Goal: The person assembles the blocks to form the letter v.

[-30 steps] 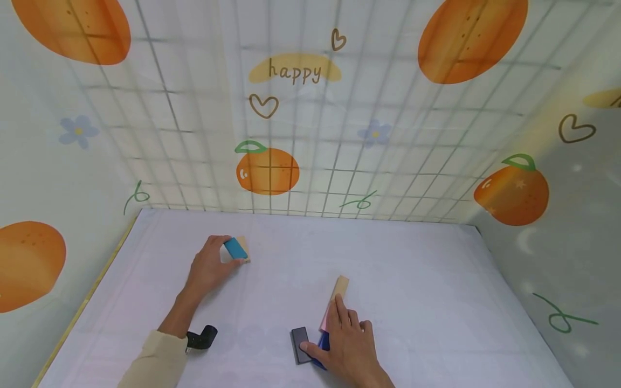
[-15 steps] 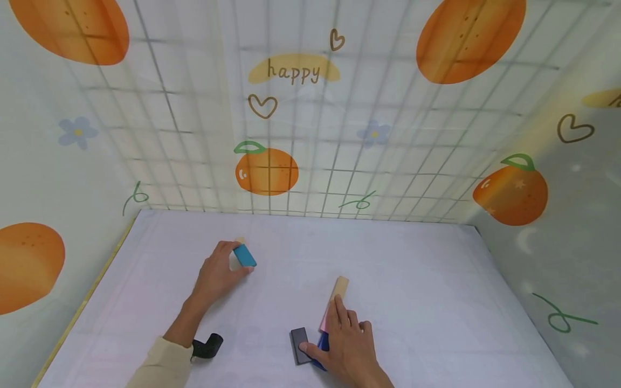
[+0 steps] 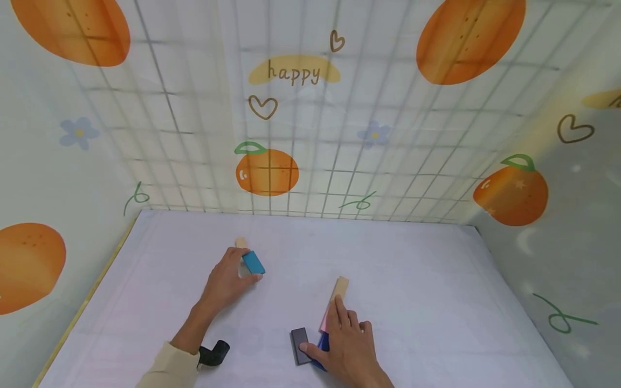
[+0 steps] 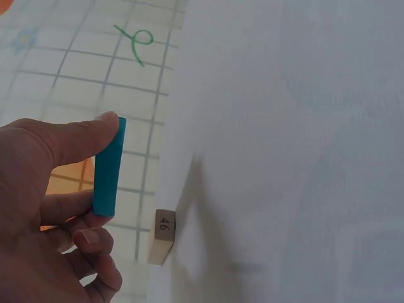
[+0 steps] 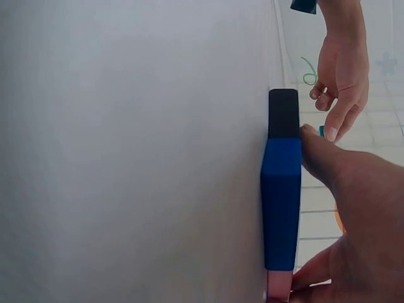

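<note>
Between thumb and fingers, my left hand (image 3: 225,283) pinches a teal block (image 3: 254,262), held above the white table at the left of centre. Just behind it on the table is a plain wooden block (image 4: 163,230), marked 46 in the left wrist view. My right hand (image 3: 351,339) rests on a group of touching blocks, its thumb on the dark grey block (image 3: 299,345) and its index and middle fingers reaching forward. A blue block (image 5: 281,208) and a pink block (image 5: 279,284) lie partly under this hand. A plain wooden block (image 3: 342,286) extends beyond the fingertips.
A white cloth covers the table (image 3: 427,302). Behind it rises a light curtain (image 3: 310,124) printed with oranges and grid lines, with similar sides left and right. A black device (image 3: 215,354) sits at my left wrist.
My left hand has carried the teal block right and toward me, away from the plain wooden block at the back, which now shows behind it. The right hand has kept its place.
</note>
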A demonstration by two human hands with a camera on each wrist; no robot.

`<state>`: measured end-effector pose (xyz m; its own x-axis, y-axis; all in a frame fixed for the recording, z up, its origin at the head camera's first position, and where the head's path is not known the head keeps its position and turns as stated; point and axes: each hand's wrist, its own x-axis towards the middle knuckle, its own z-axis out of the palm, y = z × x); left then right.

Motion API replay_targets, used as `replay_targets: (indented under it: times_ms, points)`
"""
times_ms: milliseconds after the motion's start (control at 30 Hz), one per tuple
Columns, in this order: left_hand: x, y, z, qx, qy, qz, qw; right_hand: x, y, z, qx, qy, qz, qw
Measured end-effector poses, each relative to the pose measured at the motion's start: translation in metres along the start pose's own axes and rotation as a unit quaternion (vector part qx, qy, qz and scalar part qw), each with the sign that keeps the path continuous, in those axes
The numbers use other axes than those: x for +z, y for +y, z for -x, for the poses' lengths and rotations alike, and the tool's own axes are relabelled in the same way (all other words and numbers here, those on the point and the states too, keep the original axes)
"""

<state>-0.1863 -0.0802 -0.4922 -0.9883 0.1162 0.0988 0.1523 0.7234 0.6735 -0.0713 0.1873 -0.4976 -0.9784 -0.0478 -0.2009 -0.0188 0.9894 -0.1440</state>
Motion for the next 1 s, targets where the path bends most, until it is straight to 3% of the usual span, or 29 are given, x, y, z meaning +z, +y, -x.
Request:
replay_targets:
  times_ms: [367, 1000]
  points:
    - [0.010, 0.007, 0.005, 0.002, -0.024, 0.005, 0.9997, 0.002, 0.000, 0.000, -0.004, 0.016, 0.006, 0.9999]
    - [0.033, 0.027, 0.016, 0.041, -0.067, -0.011, 0.9969, 0.003, 0.001, 0.000, -0.004, 0.011, 0.010, 0.9999]
